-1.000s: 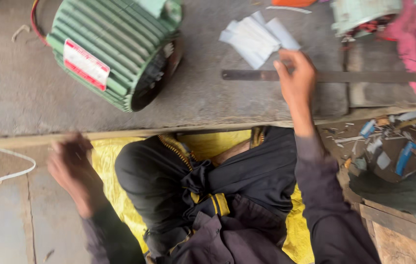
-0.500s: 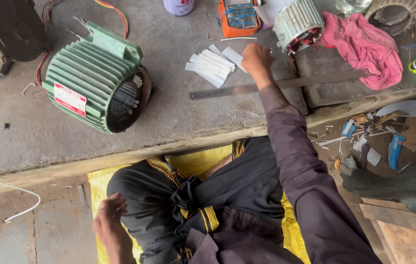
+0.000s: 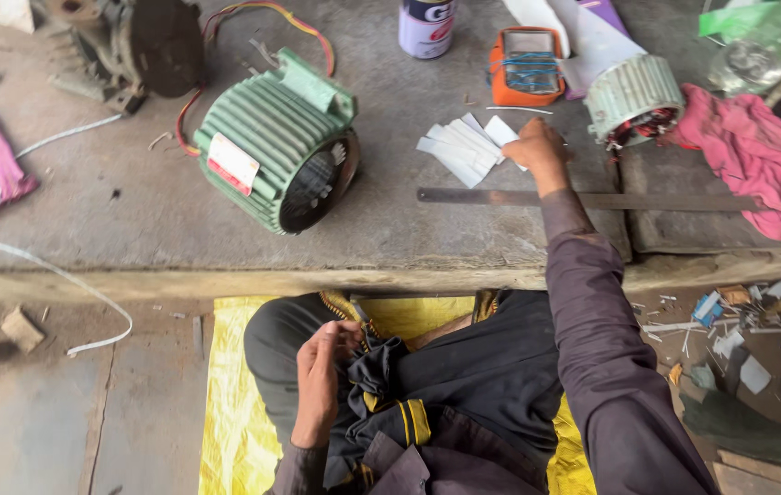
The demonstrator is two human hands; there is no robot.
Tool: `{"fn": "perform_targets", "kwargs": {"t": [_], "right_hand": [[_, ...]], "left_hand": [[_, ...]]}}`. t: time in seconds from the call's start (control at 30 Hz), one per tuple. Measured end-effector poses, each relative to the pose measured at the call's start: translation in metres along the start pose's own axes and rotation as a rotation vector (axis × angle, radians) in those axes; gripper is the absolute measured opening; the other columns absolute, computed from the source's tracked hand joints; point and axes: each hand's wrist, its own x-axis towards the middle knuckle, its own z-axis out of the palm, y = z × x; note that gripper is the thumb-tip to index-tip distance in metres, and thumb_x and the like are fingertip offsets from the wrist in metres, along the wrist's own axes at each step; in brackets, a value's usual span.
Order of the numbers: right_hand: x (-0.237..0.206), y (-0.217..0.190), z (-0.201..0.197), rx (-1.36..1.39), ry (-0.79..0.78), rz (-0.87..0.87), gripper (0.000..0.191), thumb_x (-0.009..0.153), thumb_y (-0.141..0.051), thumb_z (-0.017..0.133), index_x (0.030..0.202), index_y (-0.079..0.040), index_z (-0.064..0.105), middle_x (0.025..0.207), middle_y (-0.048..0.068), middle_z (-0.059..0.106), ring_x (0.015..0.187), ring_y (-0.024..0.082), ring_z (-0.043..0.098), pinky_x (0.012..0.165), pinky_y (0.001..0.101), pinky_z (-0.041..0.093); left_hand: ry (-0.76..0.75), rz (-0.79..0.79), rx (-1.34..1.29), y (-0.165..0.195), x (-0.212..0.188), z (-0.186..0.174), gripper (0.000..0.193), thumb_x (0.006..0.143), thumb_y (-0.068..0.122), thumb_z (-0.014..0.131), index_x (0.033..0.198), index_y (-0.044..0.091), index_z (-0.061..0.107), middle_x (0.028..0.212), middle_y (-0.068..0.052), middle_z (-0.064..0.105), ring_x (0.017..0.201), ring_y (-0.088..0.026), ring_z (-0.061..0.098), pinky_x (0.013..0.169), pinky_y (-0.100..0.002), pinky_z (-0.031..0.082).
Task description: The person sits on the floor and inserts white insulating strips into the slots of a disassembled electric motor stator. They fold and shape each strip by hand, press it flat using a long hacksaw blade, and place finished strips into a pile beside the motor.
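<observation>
Concrete bench [image 3: 133, 211]: right hand [image 3: 537, 151] fingers pinch white paper strips [image 3: 459, 147] (left hand [image 3: 321, 380] curled, empty).

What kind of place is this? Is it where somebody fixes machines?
Most likely a small workshop for repairing electric motors. A green ribbed motor housing lies open on the concrete bench, a smaller wound motor core sits near an orange meter, and the right hand rests on white paper strips.

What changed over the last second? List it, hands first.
The left hand dropped from beside the knee onto the lap. The right hand moved off the flat metal strip to the white paper slips. The green motor housing stayed put.
</observation>
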Motion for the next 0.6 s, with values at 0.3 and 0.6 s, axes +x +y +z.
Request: {"fn": "perform_targets", "kwargs": {"t": [0.3, 0.6], "right_hand": [[-0.143, 0.027, 0.029, 1.022, 0.147, -0.162, 0.027, 0.109, -0.02, 0.05, 0.093, -0.006, 0.066, 0.077, 0.005, 0.067, 0.063, 0.014, 0.066, 0.049, 0.0286, 0.05], [-0.302, 0.002, 0.058, 1.181, -0.45, -0.267, 0.025, 0.093, -0.011, 0.071, 0.116, -0.001, 0.068, 0.097, -0.001, 0.073, 0.082, 0.005, 0.067, 0.072, 0.0221, 0.057]], "left_hand": [[-0.136, 0.052, 0.136, 0.034, 0.002, 0.016, 0.038, 0.106, 0.028, 0.055, 0.119, -0.003, 0.072, 0.091, -0.001, 0.067, 0.082, -0.007, 0.056, 0.074, -0.024, 0.046], [-0.264, -0.012, 0.308, 0.047, 0.051, 0.078, 0.028, 0.097, 0.025, 0.074, 0.109, 0.001, 0.081, 0.08, -0.004, 0.073, 0.072, -0.008, 0.059, 0.064, -0.026, 0.049]]}}
